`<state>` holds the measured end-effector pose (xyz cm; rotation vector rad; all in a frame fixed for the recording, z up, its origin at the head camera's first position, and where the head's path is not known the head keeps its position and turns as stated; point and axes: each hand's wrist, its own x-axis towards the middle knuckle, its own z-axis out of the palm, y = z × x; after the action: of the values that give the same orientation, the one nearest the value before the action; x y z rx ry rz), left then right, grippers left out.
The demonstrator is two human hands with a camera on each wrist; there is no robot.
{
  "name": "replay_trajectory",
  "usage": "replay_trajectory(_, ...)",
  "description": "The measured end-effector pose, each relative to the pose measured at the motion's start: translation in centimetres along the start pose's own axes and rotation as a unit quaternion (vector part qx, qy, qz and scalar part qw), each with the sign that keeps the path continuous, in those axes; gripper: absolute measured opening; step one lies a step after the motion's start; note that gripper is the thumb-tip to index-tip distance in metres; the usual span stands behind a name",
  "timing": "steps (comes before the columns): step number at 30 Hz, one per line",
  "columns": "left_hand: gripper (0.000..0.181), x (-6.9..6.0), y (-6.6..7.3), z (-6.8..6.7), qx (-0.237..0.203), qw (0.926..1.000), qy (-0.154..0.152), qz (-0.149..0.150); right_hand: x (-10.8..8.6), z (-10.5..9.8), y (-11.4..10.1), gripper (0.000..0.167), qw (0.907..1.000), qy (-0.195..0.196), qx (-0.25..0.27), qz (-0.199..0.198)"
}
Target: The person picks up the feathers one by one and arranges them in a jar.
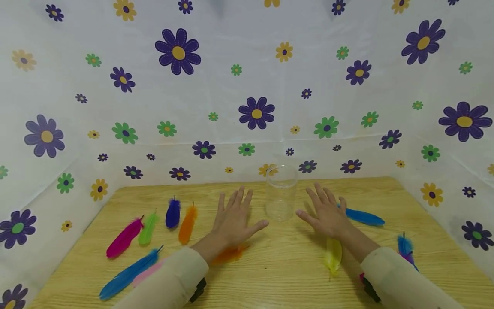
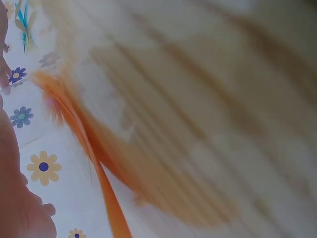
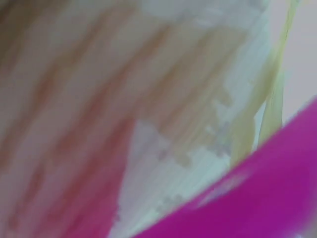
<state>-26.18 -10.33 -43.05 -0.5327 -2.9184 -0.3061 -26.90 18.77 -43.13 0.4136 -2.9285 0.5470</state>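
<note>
A clear, see-through cup [image 1: 281, 199] stands upright toward the back of the wooden table, between the two hands. My left hand [image 1: 233, 221] is palm down with fingers spread, left of the cup and holding nothing. An orange feather [image 1: 230, 254] lies partly hidden beneath the left wrist; an orange feather [image 2: 86, 124] also shows close up in the left wrist view. To the right of the cup, my right hand [image 1: 327, 213] is likewise spread and holds nothing. Near it lie a yellow feather [image 1: 333, 256] and a blue feather [image 1: 362, 216]. A magenta feather [image 3: 247, 203] fills the right wrist view's lower corner.
On the left lie feathers: magenta [image 1: 125, 237], green [image 1: 148, 228], dark blue [image 1: 173, 213], orange [image 1: 188, 224], blue [image 1: 129, 273] and pink [image 1: 148, 273], the last partly under the left sleeve. A blue-and-purple feather [image 1: 405, 249] lies at right. A flowered cloth [image 1: 216, 86] encloses the table.
</note>
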Motion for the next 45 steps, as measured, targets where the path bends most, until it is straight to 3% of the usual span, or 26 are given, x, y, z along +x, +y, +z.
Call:
replay_trajectory(10, 0.104, 0.9, 0.6, 0.5, 0.011, 0.9996, 0.023, 0.009, 0.6, 0.9, -1.0, 0.085, 0.9995, 0.001, -0.030, -0.013)
replay_trajectory(25, 0.108, 1.9, 2.5, 1.2, 0.031, 0.9992, 0.019, 0.019, 0.8, 1.7, -2.3, 0.079, 0.9986, 0.001, -0.039, -0.037)
replay_trajectory(45, 0.109, 2.4, 2.7, 1.8, 0.017, 0.9962, 0.079, -0.031, 0.9, 1.9, -3.0, 0.067, 0.9903, 0.040, -0.020, -0.132)
